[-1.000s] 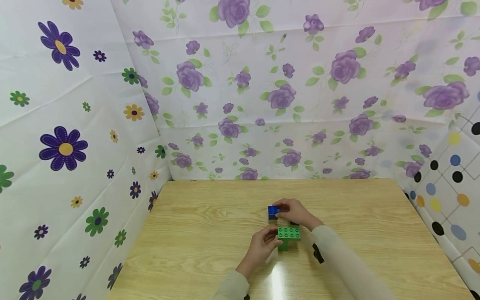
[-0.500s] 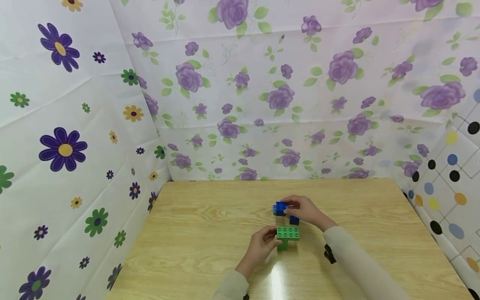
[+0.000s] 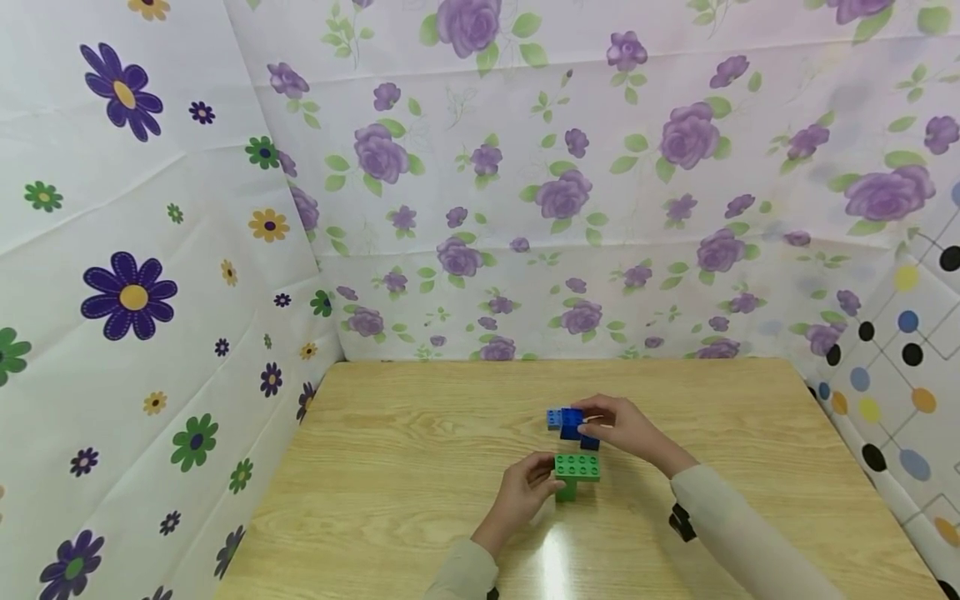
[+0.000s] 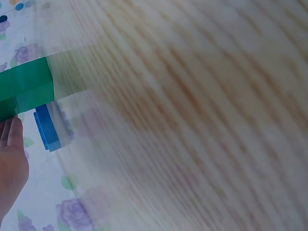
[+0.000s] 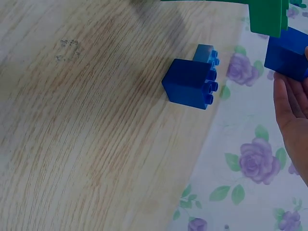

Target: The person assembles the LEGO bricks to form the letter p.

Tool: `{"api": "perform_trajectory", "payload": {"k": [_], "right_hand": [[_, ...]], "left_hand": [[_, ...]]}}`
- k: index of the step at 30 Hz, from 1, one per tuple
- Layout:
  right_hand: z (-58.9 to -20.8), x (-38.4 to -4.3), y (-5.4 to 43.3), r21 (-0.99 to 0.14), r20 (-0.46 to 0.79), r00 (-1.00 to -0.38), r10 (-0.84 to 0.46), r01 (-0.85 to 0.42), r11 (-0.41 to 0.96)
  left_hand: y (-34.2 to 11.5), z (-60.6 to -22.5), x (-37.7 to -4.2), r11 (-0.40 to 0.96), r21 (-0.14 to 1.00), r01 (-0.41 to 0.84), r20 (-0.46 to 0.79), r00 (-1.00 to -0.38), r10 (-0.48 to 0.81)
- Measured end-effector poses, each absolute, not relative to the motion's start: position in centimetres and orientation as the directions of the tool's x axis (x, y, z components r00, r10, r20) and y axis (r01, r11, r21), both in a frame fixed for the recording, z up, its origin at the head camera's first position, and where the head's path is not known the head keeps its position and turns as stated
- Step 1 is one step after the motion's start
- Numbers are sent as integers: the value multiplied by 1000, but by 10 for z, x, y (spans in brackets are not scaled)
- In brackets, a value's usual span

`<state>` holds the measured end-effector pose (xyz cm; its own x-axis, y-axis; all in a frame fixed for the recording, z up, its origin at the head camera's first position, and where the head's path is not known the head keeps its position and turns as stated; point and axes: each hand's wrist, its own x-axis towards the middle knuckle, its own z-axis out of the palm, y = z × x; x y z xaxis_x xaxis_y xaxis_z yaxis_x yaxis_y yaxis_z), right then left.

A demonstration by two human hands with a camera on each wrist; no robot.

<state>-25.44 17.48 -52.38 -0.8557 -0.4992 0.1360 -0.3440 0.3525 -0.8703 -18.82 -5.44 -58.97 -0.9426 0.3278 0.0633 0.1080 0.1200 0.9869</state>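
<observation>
My left hand (image 3: 525, 492) grips the left end of two joined green building bricks, a wide studded one (image 3: 577, 467) on top of a smaller one (image 3: 567, 492). Farther back, my right hand (image 3: 618, 429) pinches a dark blue brick (image 3: 572, 423) between thumb and fingers. In the right wrist view this held brick (image 5: 285, 54) is raised above the table. A second dark blue brick (image 5: 186, 84) rests on the table, partly covered by my right hand's fingers in the head view. Beside it in the right wrist view shows a light blue brick (image 5: 204, 53).
The wooden table (image 3: 405, 467) runs back to a cloth wall (image 3: 465, 192) with purple roses. Another flowered cloth (image 3: 127, 375) stands at the left, and a dotted one (image 3: 900, 375) at the right.
My right hand has moved rightward with the dark blue brick, uncovering the light blue brick behind it. The left hand and green bricks have stayed in place.
</observation>
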Motion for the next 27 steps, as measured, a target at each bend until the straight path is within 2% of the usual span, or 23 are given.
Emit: {"api": "perform_trajectory", "payload": {"k": [18,27], "right_hand": [[-518,-229,180,-877,194,-808,-556,-397,271],[-516,-218,175,-884,185,-795,-578,-392,255]], "left_hand": [[-56,-589,-190,123,984,127,78,-935,345],[-56,-590,-190,123,981,148,100,-938,332]]}}
